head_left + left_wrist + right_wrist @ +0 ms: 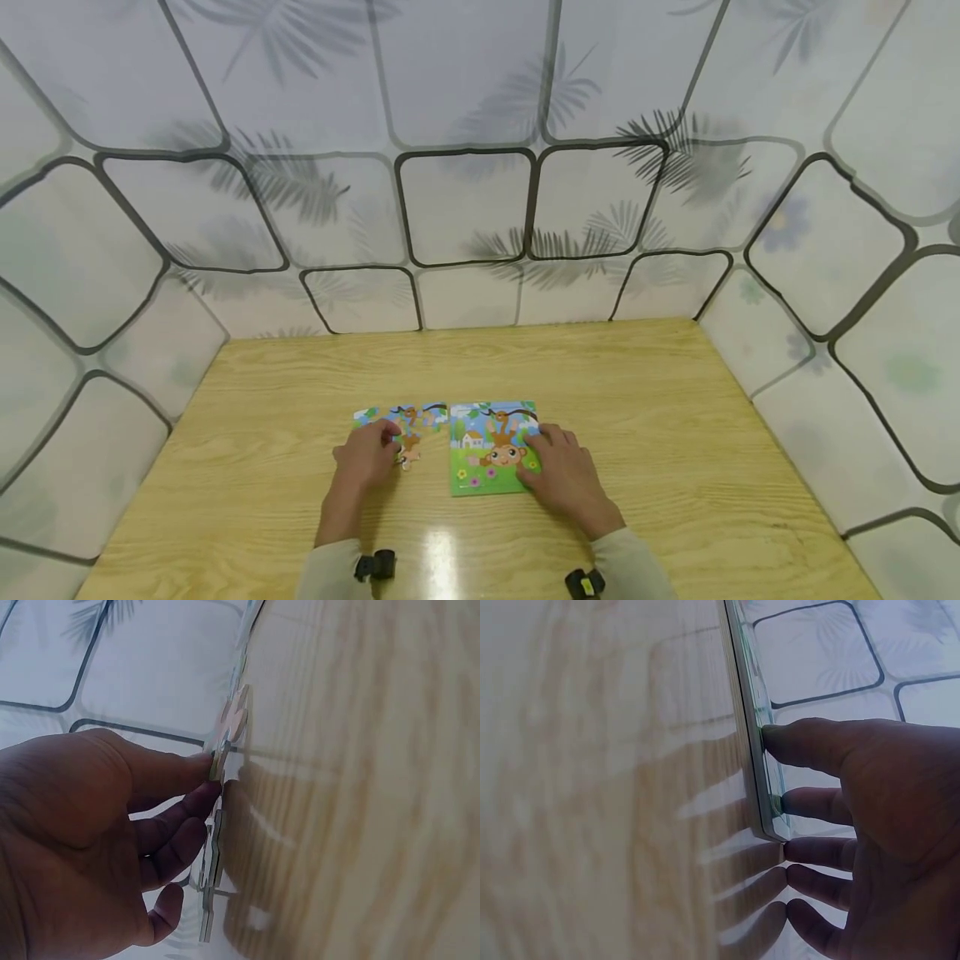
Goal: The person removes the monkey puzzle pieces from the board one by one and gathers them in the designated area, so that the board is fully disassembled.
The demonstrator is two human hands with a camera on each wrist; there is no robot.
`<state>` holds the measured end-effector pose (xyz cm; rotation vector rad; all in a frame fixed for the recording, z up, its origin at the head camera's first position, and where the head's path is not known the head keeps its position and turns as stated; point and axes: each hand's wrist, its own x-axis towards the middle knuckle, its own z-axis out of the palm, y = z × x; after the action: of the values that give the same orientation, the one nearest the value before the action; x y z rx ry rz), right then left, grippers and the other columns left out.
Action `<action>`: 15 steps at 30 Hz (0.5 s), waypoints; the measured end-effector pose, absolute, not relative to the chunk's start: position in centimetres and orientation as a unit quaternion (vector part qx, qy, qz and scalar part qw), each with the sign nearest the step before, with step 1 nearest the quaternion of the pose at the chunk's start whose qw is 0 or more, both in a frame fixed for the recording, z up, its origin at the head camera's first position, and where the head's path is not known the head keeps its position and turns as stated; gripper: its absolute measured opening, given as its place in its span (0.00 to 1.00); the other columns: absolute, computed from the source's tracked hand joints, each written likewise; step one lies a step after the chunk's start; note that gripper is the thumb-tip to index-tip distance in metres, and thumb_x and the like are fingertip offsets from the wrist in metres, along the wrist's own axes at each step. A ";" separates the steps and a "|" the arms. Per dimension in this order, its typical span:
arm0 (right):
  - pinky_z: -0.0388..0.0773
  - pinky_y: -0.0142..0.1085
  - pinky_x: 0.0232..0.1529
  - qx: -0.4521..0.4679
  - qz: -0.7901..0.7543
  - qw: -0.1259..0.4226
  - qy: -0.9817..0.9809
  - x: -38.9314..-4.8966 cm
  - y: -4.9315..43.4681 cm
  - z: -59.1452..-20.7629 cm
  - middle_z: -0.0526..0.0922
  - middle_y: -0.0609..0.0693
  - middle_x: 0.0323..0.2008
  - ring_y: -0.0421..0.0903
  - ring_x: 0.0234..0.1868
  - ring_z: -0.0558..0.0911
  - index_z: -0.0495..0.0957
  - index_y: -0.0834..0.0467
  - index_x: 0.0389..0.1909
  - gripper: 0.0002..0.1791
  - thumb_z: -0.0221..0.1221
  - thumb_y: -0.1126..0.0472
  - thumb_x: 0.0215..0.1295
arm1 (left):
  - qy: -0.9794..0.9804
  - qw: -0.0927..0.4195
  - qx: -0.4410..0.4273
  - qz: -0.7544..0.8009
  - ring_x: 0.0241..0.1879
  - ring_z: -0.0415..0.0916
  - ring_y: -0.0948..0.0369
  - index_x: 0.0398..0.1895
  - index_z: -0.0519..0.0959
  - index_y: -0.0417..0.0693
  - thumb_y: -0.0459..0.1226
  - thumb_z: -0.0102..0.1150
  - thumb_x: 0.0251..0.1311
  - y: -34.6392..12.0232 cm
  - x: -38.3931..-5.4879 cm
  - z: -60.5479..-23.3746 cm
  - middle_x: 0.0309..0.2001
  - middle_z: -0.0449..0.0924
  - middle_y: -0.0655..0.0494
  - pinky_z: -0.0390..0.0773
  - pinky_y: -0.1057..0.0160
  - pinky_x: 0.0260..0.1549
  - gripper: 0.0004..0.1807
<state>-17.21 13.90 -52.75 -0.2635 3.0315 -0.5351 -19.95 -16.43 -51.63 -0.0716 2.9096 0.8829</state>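
My left hand (366, 457) bends over a partly assembled jigsaw puzzle (435, 414) on the table. In the left wrist view its thumb and fingertips come together at the edge of a puzzle piece (218, 761), and the lower fingers curl beside other pieces. Under the hand, part of the puzzle is hidden. To the right lies a square picture board (470, 475) with a monkey hanging from a branch. My right hand (566, 471) rests at its right edge, thumb and forefinger touching the board's face (769, 769), the other fingers spread down to the table.
The wooden table (645, 400) runs back to a patterned cloth wall (468, 208), with more cloth at both sides. A dark wrist camera (375, 566) sits at the left cuff and another camera (584, 583) at the right.
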 end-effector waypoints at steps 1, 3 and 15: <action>0.70 0.58 0.56 -0.085 -0.175 0.025 0.981 -17.2 13.9 -52.7 0.69 0.56 0.65 0.59 0.65 0.68 0.74 0.52 0.61 0.29 0.61 0.43 0.62 | 0.957 0.048 -0.025 0.285 0.45 0.78 0.50 0.44 0.79 0.48 0.37 0.57 0.63 -16.5 -20.0 -51.6 0.41 0.83 0.53 0.65 0.34 0.47 0.09; 0.70 0.58 0.56 -0.085 -0.180 0.024 0.980 -17.2 13.8 -52.7 0.69 0.56 0.65 0.59 0.65 0.68 0.74 0.52 0.61 0.29 0.61 0.44 0.62 | 0.958 0.043 -0.027 0.283 0.49 0.77 0.47 0.46 0.79 0.46 0.36 0.56 0.62 -16.6 -20.0 -51.5 0.45 0.82 0.50 0.65 0.33 0.47 0.11; 0.69 0.58 0.56 -0.081 -0.181 0.024 0.980 -17.1 13.8 -52.6 0.68 0.56 0.66 0.59 0.65 0.68 0.72 0.52 0.62 0.29 0.59 0.44 0.63 | 0.938 0.004 0.040 0.344 0.49 0.76 0.48 0.50 0.78 0.45 0.39 0.58 0.61 -13.8 -19.7 -51.6 0.45 0.81 0.50 0.64 0.29 0.48 0.15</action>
<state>-17.05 13.81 -52.56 -0.2517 3.0326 -0.5596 -19.73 -13.80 -51.63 0.1262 2.9393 1.0765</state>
